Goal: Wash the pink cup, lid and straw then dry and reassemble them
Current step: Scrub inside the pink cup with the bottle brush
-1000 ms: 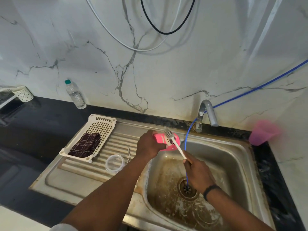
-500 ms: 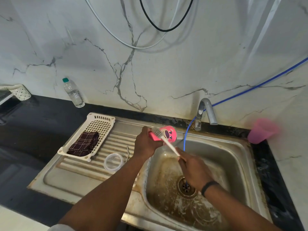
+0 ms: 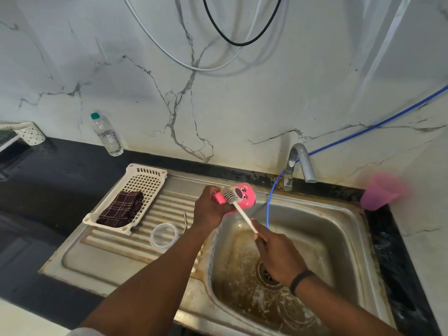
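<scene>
L hand [image 3: 213, 209] is gripping the pink lid [image 3: 238, 196] w/ a bear face, holding it over the sink [image 3: 339, 214] basin's back-left corner. R hand [image 3: 278, 253] is curling round the white brush [image 3: 238, 209] handle, bristles touching the lid's face. Lid is looking light, stiff plastic, prob slippery when wet, so gripping by the rim seems best. Pink cup [image 3: 380, 191] is sitting off the sink's back-right corner; a thin bent straw [image 3: 185, 221] and a clear ring [image 3: 164, 236] are lying on the drainboard.
</scene>
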